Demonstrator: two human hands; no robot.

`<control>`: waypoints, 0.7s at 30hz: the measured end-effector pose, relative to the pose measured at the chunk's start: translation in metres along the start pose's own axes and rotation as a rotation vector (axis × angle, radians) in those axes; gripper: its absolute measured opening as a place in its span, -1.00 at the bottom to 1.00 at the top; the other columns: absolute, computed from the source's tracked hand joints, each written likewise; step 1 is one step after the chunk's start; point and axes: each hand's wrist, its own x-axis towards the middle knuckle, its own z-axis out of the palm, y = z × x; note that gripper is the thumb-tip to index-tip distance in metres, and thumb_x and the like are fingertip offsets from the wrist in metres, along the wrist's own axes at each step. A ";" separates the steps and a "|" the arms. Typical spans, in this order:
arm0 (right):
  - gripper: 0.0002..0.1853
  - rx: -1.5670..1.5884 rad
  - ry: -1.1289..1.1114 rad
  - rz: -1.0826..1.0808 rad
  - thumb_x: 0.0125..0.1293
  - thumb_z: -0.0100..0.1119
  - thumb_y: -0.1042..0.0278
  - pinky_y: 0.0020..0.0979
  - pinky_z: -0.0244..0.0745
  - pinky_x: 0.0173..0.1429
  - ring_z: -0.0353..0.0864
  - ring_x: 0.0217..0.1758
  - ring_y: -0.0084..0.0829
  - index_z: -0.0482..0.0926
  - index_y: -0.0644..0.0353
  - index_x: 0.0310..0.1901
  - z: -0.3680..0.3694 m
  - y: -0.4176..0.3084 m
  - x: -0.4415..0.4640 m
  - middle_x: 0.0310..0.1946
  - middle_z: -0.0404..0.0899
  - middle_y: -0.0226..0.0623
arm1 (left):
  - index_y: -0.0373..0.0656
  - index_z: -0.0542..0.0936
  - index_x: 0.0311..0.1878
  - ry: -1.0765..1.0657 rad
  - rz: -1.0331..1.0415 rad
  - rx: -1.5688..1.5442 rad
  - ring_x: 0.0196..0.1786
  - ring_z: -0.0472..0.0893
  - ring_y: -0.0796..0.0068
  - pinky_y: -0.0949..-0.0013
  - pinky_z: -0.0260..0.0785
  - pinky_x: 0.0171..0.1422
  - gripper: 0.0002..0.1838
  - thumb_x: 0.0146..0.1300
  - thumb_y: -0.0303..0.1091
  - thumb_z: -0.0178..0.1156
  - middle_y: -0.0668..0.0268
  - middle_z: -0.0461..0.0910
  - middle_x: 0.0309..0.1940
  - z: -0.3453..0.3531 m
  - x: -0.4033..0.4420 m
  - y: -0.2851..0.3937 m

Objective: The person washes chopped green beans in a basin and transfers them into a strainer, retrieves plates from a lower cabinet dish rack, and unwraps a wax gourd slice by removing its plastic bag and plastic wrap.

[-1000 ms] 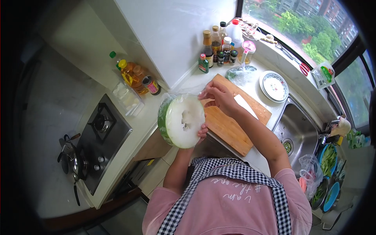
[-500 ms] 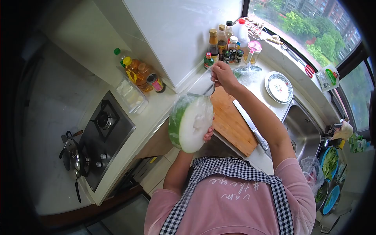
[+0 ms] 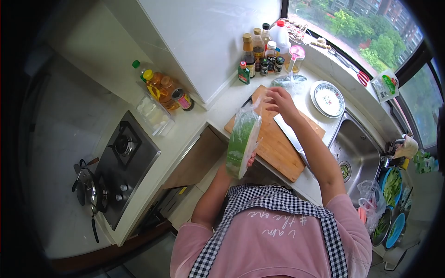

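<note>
A cut piece of winter melon point(image 3: 242, 144) with green rind and white flesh is tilted in the air at the counter's edge. Clear plastic wrap point(image 3: 250, 114) clings to its rind and bunches loosely at the upper end. My left hand point(image 3: 252, 160) grips the melon from behind and below, most of it hidden by the piece. Close to the bunched wrap, my right hand point(image 3: 281, 103) has its fingers apart, above the wooden cutting board point(image 3: 273, 148). A knife point(image 3: 288, 133) lies on the board, partly covered by my right forearm.
White plates point(image 3: 328, 99) are stacked by the sink point(image 3: 359, 143). Bottles and jars point(image 3: 259, 51) stand in the back corner. A gas stove point(image 3: 127, 162) and oil bottles point(image 3: 160, 88) are on the left. Red-handled scissors point(image 3: 361, 78) lie on the windowsill.
The melon has moved right and turned, showing more rind and less cut face. My right hand has gone from pinched to fingers spread and shifted a little right and down.
</note>
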 end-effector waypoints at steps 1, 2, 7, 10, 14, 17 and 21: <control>-0.66 0.010 0.027 -0.043 0.35 0.05 0.23 -0.37 0.50 -0.07 0.50 -0.02 -0.45 0.42 0.24 0.06 -0.009 0.003 -0.017 -0.08 0.49 -0.26 | -0.13 0.26 0.29 0.025 0.014 0.012 -0.40 0.45 0.24 0.32 0.44 -0.37 -0.28 0.26 0.24 -0.02 0.06 0.40 -0.29 -0.010 0.002 0.001; -0.62 -0.049 0.078 -0.096 0.35 0.04 0.23 -0.39 0.47 -0.02 0.48 0.01 -0.45 0.39 0.25 0.11 -0.015 0.007 -0.035 -0.04 0.48 -0.25 | -0.14 0.27 0.29 0.049 0.030 0.022 -0.40 0.46 0.23 0.31 0.46 -0.36 -0.28 0.26 0.23 -0.01 0.06 0.41 -0.29 -0.014 0.005 0.001; -0.36 -0.262 -0.078 -0.347 0.39 -0.06 0.26 -0.23 0.09 0.41 0.07 0.47 -0.23 0.01 0.21 0.42 -0.002 -0.013 -0.156 0.36 0.13 -0.12 | -0.21 0.31 0.26 0.258 0.508 0.219 -0.13 0.56 0.21 0.28 0.52 -0.08 -0.35 0.41 0.17 -0.21 0.01 0.50 -0.12 0.052 0.010 0.013; -0.28 -0.097 -0.126 -0.361 0.39 -0.05 0.24 -0.18 0.02 0.44 -0.05 0.51 -0.20 -0.15 0.19 0.46 0.018 -0.021 -0.188 0.43 0.00 -0.16 | -0.21 0.42 0.20 0.306 0.758 0.319 -0.07 0.58 0.32 0.30 0.48 0.01 -0.40 0.47 0.11 -0.28 0.15 0.56 -0.07 0.094 0.018 0.027; -0.26 0.256 0.144 -0.145 0.41 -0.38 -0.29 -0.09 0.14 0.40 0.14 0.45 -0.21 -0.08 0.00 0.46 0.023 -0.031 -0.167 0.41 0.10 -0.24 | -0.26 0.47 0.14 0.448 1.171 0.762 -0.10 0.58 0.37 0.30 0.45 -0.02 -0.44 0.47 0.06 -0.21 0.20 0.59 -0.10 0.152 0.023 0.027; -0.27 0.615 0.120 -0.241 0.40 -0.56 -0.36 -0.05 0.21 0.38 0.21 0.41 -0.23 0.08 -0.03 0.41 -0.003 -0.010 -0.139 0.36 0.20 -0.29 | -0.35 0.44 0.15 0.491 1.514 1.315 -0.07 0.56 0.30 0.31 0.42 0.02 -0.46 0.47 -0.01 -0.15 0.16 0.53 -0.04 0.195 0.023 0.009; -0.24 0.954 0.175 -0.211 0.38 -0.66 -0.39 -0.12 0.18 0.42 0.17 0.43 -0.24 0.05 -0.04 0.41 -0.027 0.014 -0.116 0.37 0.17 -0.28 | -0.36 0.39 0.19 0.317 1.562 1.712 -0.20 0.56 0.23 0.27 0.43 -0.14 -0.44 0.31 -0.07 0.12 0.11 0.51 -0.19 0.229 0.034 -0.033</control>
